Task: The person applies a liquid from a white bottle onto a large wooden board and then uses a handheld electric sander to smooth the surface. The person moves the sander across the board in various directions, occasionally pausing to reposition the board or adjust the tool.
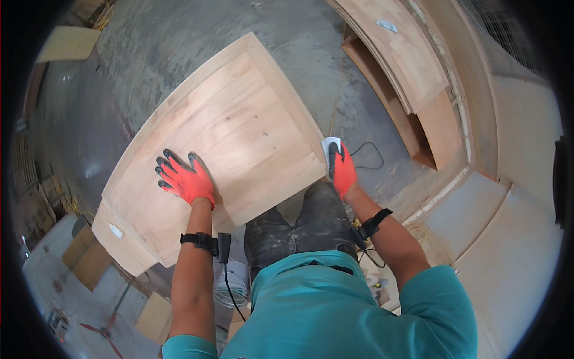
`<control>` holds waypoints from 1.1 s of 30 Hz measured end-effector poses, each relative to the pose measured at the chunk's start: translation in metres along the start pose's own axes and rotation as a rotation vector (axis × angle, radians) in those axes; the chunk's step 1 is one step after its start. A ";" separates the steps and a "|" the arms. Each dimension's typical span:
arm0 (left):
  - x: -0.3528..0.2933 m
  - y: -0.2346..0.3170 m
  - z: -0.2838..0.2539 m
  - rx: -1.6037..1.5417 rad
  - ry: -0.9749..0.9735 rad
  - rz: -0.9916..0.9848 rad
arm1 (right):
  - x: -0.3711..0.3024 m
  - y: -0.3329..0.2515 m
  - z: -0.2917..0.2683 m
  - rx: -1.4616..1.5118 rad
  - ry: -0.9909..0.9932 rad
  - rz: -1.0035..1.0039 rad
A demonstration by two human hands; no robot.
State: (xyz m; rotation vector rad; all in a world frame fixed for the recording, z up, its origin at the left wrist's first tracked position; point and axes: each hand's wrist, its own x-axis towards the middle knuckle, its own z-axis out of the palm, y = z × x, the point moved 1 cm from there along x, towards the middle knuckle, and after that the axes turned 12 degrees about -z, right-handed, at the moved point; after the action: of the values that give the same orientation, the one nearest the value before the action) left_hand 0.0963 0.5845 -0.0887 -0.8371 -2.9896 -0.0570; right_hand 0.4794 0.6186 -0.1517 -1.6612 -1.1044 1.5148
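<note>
A large pale wooden panel (239, 128) with a raised frame around its inner field lies tilted in front of me. My left hand (187, 178), in a red glove with black fingertips, rests flat on the panel's face, fingers spread. At the panel's right edge, near the closest corner, my right hand (342, 170) wears a matching glove. Its fingers are closed on a folded white piece of sandpaper (329, 145), which touches the edge. The side of the sandpaper facing the wood is hidden.
Stacked wooden panels (400, 54) lie on an open wooden box (439, 128) at the right, with a pale half-round piece (387, 25) on top. A small white object (116, 231) sits on the panel's left end. A fan (106, 329) stands lower left, a bucket (232, 284) beside my legs.
</note>
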 end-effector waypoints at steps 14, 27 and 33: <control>0.237 -0.145 -0.009 -0.053 -0.279 0.407 | 0.011 0.023 -0.006 0.240 0.609 -0.103; 0.125 -0.213 -0.025 -0.005 -0.068 0.668 | -0.017 -0.008 0.011 0.340 0.692 -0.104; 0.090 -0.221 -0.024 -0.053 -0.030 0.693 | -0.013 0.001 0.001 0.398 0.671 -0.232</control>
State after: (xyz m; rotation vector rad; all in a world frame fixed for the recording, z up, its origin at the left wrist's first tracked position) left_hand -0.0952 0.4414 -0.0661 -1.8223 -2.5519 -0.1011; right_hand 0.4786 0.6071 -0.1466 -1.5189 -0.5593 0.8488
